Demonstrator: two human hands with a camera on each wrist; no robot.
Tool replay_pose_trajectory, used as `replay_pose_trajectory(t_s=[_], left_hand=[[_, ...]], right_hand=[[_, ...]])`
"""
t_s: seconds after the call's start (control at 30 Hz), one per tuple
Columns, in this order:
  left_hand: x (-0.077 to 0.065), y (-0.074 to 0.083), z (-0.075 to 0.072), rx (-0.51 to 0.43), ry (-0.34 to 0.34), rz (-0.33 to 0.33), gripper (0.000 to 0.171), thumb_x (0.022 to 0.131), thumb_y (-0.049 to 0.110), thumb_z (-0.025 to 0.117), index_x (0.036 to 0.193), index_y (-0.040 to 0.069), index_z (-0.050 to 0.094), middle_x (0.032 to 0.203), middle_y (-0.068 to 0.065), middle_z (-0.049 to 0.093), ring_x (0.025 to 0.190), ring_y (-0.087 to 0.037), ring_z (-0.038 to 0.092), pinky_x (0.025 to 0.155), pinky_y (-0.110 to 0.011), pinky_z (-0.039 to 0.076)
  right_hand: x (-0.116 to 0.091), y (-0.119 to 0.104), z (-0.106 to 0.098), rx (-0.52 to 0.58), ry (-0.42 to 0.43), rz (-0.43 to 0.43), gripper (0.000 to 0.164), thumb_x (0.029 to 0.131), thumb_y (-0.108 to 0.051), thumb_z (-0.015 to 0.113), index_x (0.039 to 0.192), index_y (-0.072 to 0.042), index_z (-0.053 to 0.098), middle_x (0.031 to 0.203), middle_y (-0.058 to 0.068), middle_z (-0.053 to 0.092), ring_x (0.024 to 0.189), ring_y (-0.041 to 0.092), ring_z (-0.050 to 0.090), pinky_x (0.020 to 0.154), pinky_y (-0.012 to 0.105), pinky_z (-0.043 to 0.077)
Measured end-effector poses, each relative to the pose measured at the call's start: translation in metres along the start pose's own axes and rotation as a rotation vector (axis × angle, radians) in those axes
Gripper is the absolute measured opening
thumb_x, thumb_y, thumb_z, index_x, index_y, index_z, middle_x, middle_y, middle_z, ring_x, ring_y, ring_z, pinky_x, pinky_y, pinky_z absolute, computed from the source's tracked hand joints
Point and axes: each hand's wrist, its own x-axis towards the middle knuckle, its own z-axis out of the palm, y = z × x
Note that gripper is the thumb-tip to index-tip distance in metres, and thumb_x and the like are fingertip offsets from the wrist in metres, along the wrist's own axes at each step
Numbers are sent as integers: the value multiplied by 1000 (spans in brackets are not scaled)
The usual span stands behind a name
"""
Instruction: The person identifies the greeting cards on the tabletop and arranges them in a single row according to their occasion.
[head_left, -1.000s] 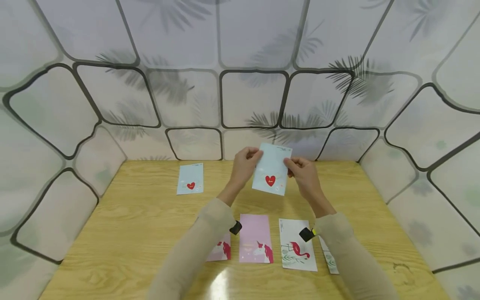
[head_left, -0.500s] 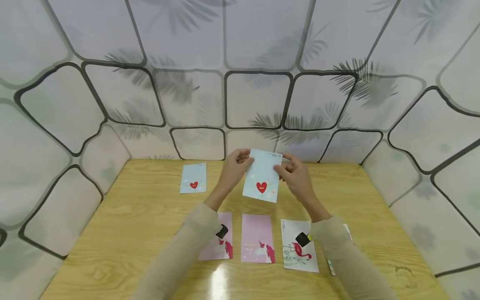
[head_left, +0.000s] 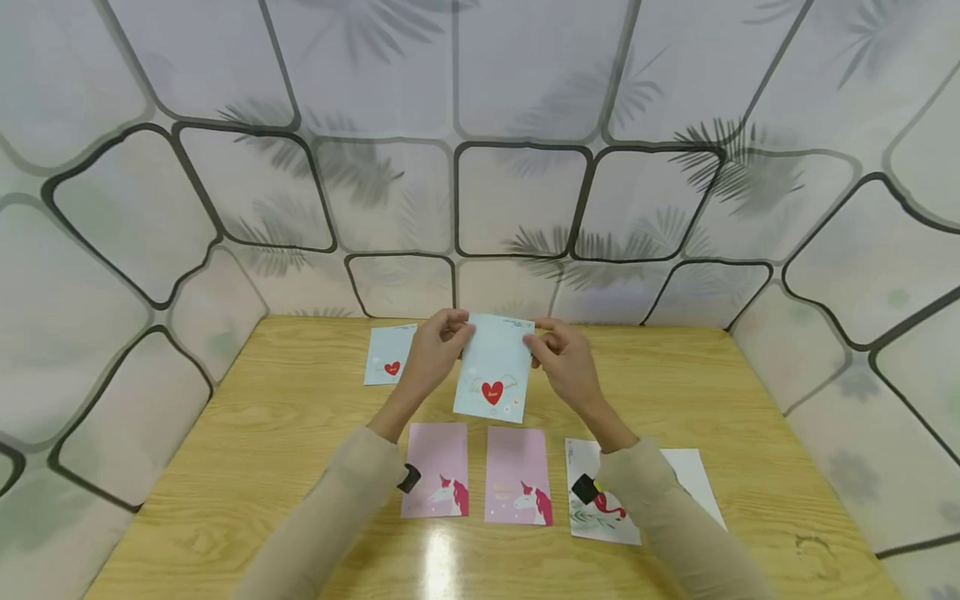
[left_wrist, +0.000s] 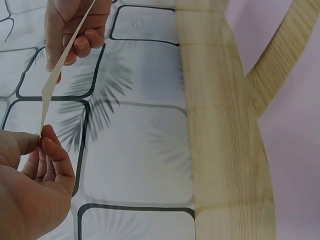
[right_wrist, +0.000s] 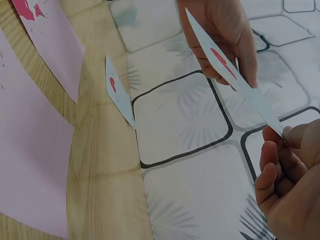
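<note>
A light blue card (head_left: 495, 358) with a red winged heart is held up above the table, tilted, between both hands. My left hand (head_left: 433, 350) pinches its left edge near the top, thumb in front and fingers behind. On the opposite edge my right hand (head_left: 564, 360) pinches it the same way. The left wrist view catches the card (left_wrist: 52, 82) almost edge-on, with the left thumb and fingertips on its near end. In the right wrist view the card (right_wrist: 240, 82) shows its heart at a slant. A matching heart card (head_left: 386, 354) lies at the back left, partly behind my left hand.
Two pink unicorn cards (head_left: 438, 458) (head_left: 517, 475) lie side by side nearer the front of the wooden table (head_left: 247, 467). Right of them are a flamingo card (head_left: 592, 521) and another white card (head_left: 693, 475), both partly under my right sleeve. A patterned backdrop (head_left: 525, 200) stands behind the table.
Both hands have carried the heart card leftward and slightly lower, towards the matching card at the back left. The grip on both edges stays. More of the unicorn cards and the far-right white card shows.
</note>
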Motion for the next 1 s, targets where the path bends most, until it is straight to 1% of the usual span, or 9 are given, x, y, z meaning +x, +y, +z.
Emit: replay_pose_trajectory(t_s=[0.13,0.27,0.4,0.53,0.57,0.7,0.77,0.83,1.0], left_hand=[[-5,-4,-8,8,27,5,22,103,15,65,119,-1,68,98,-10,66,80,-18,63,65,-22,54],[-12,-7,-17,13,59,6,19,103,14,65,114,0,70,92,-9,66,72,-17,60,61,-21,52],[-19,-9,-29,20,93,1,20,102,14,65,114,-1,70,88,-11,68,69,-16,59,59,-21,52],[-24,-12,-42,21,119,-14,21,103,14,65,114,-3,70,88,-14,68,70,-16,60,59,-20,53],[-25,-12,-45,19,123,-18,21,103,14,65,114,-4,70,89,-14,68,70,-16,60,59,-20,53],[-30,-14,-58,22,141,-43,22,103,14,65,114,-5,68,92,-16,67,73,-15,60,60,-20,54],[-34,-15,-65,32,156,-52,23,103,14,65,115,-5,68,93,-16,66,73,-15,59,60,-20,54],[-37,-17,-72,47,171,-59,22,103,14,65,114,-5,69,92,-15,66,73,-14,58,59,-21,54],[-44,-24,-86,84,184,-61,21,104,15,64,112,-4,69,89,-14,64,72,-14,56,60,-20,53]], right_hand=[[0,-3,9,0,7,25,18,99,6,63,112,18,67,66,30,60,53,10,49,48,19,27],[0,-4,20,-4,8,57,15,99,5,64,107,16,69,66,30,61,50,7,46,47,19,27],[3,11,35,-9,-1,87,15,100,1,64,105,14,70,67,31,62,48,7,45,45,19,24],[7,26,51,2,-2,100,15,101,-3,66,103,11,71,66,24,63,49,7,47,44,20,24],[7,26,55,12,-1,99,15,100,-5,67,103,9,72,66,22,63,49,9,48,44,21,24],[7,27,70,52,-8,80,14,100,-8,69,101,5,74,64,7,63,49,13,48,43,22,25],[6,26,78,65,-20,71,13,100,-8,69,100,3,75,63,4,63,50,14,51,43,22,26],[6,25,86,74,-35,63,12,100,-8,68,99,2,74,64,7,64,52,13,53,44,22,28],[4,26,103,98,-67,80,12,101,-8,68,100,3,73,70,26,65,55,12,55,46,21,30]])
